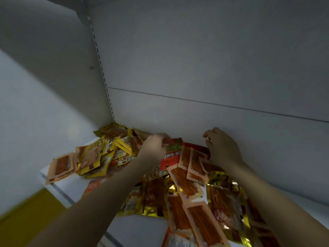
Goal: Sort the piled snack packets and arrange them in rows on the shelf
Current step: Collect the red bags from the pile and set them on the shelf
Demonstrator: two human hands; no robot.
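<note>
A loose pile of snack packets covers the white shelf (142,232). Yellow packets (99,155) lie at the left rear corner, orange stick-snack packets (185,184) run through the middle, and gold foil packets (226,198) lie at the right. My left hand (156,145) grips the top edge of a red packet (171,155) at the back of the pile. My right hand (222,148) hovers with loosely curled fingers just right of that red packet, above the orange packets near the back wall, holding nothing that I can see.
The shelf's grey back panel (213,68) stands close behind the pile. A slotted upright (101,68) marks the left rear corner, next to a side panel (35,104). A yellow surface (26,211) shows below the shelf's front edge at the lower left.
</note>
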